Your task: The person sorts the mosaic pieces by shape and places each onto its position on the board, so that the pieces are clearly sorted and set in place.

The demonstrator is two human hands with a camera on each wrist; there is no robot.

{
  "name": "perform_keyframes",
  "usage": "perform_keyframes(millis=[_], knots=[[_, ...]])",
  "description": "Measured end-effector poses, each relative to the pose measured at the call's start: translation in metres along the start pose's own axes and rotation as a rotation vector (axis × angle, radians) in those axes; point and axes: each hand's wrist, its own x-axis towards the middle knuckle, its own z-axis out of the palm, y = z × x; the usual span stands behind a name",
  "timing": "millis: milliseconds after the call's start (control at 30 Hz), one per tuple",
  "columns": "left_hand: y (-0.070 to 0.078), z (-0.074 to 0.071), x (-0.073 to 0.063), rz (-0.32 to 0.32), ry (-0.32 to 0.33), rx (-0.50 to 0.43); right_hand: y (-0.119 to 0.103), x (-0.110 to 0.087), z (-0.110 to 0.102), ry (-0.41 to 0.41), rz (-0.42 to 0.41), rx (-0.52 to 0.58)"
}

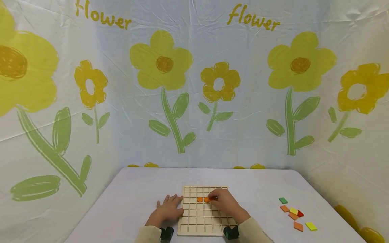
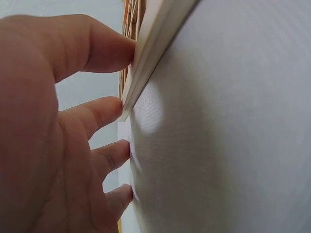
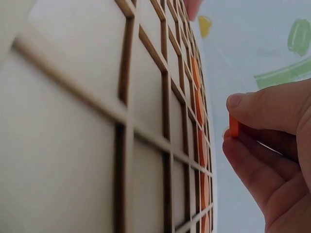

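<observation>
A light wooden grid board [image 1: 191,221] lies on the table, with orange discs [image 1: 199,199] in one row of its upper half. My right hand [image 1: 226,202] is over the upper right of the board and hides part of that row. Between its thumb and fingertips it pinches a thin orange piece [image 3: 234,126], seen edge-on, apart from the grid. Several orange discs [image 3: 199,107] show along the row in the right wrist view. At the board's left side, my left hand [image 1: 168,208] has spread fingers, its thumb and index fingertip touching the board's edge [image 2: 150,46].
To the right on the white table [image 1: 133,189] lie loose flat tiles: a green tile [image 1: 283,200], several orange tiles [image 1: 298,226], a red tile [image 1: 300,213] and yellow tiles [image 1: 311,226]. A flower-printed cloth [image 1: 249,135] hangs behind and at both sides.
</observation>
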Motion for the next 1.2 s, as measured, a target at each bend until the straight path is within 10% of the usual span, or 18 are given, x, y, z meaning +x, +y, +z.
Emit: perform_keyframes(millis=[1200], knots=[[-0.001,-0.001,0.001,0.008,0.0,0.01,-0.035,0.042,0.042,-0.025,-0.033,-0.168]])
